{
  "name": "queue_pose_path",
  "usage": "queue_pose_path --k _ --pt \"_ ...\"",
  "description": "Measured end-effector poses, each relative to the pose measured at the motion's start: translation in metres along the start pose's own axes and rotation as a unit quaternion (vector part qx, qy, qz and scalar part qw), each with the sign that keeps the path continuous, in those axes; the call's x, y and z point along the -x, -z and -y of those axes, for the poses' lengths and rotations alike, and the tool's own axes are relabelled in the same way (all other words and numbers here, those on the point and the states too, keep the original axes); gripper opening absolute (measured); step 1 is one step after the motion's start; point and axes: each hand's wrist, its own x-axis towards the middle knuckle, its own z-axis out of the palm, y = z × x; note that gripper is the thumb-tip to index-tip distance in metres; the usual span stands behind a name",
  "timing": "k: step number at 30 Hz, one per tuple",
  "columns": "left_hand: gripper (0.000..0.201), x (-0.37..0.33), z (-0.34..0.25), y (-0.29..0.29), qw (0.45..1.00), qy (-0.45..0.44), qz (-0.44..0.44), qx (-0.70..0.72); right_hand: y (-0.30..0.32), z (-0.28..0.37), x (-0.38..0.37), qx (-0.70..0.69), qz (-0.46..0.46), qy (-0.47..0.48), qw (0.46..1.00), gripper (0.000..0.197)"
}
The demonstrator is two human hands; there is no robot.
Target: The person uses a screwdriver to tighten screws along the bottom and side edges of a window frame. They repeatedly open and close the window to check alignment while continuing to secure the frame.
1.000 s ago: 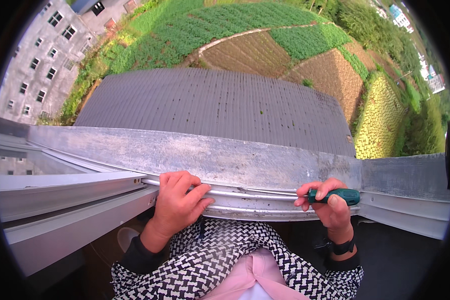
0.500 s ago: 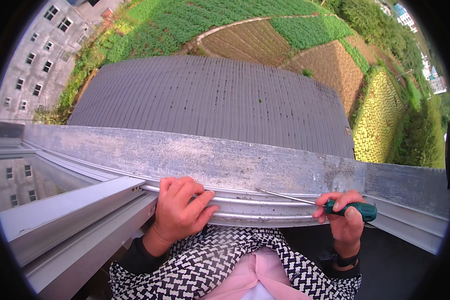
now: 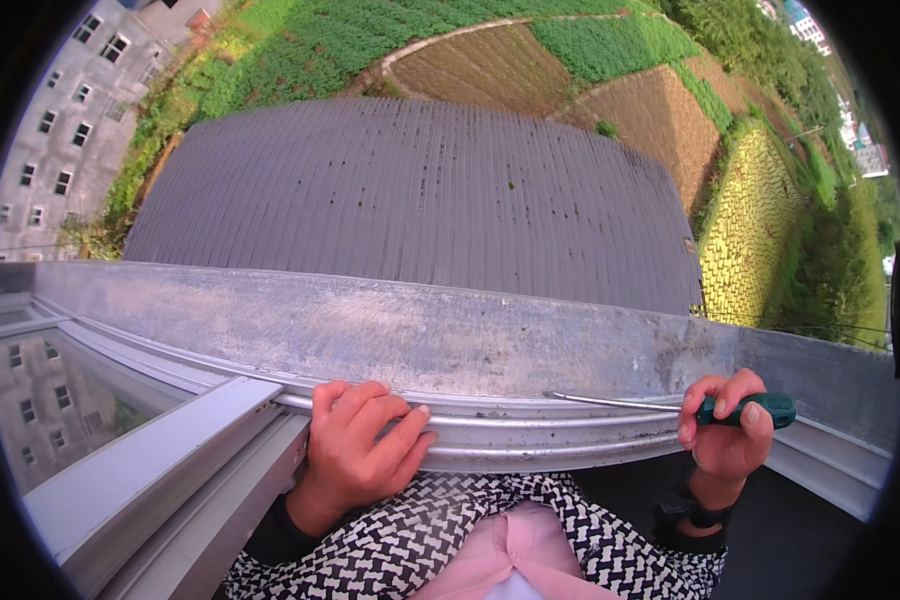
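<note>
My right hand (image 3: 725,425) is closed around the dark green handle of a screwdriver (image 3: 620,404). Its long metal shaft points left, with the tip over the outer edge of the window track (image 3: 530,428), close to the grey sill. Whether the tip touches the track cannot be seen. My left hand (image 3: 365,445) rests on the metal track beside the end of the sliding window sash (image 3: 170,450). Its fingers lie stretched over the rails, holding nothing. Dark specks of dirt show along the track's grooves.
Beyond the track lies a weathered grey sill (image 3: 370,325), then a drop to a corrugated roof (image 3: 410,200) far below. Fields and a grey building (image 3: 65,140) lie farther out. Sash and glass fill the left side.
My right hand has moved right along the track with the screwdriver, and the tip has shifted right too. My left hand stays at the same spot on the track. The view has tilted slightly.
</note>
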Motion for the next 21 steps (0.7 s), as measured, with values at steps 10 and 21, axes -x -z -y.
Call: queue_pose_path --k 10,21 --pt "0.023 0.002 0.001 -0.001 1.0 0.004 0.006 -0.013 -0.023 -0.017 -0.012 -0.066 -0.018 -0.119 0.991 0.03" --pt "0.02 0.008 0.001 -0.003 0.995 0.013 -0.09 -0.034 -0.04 -0.021 -0.009 -0.035 0.056 -0.142 0.988 0.035"
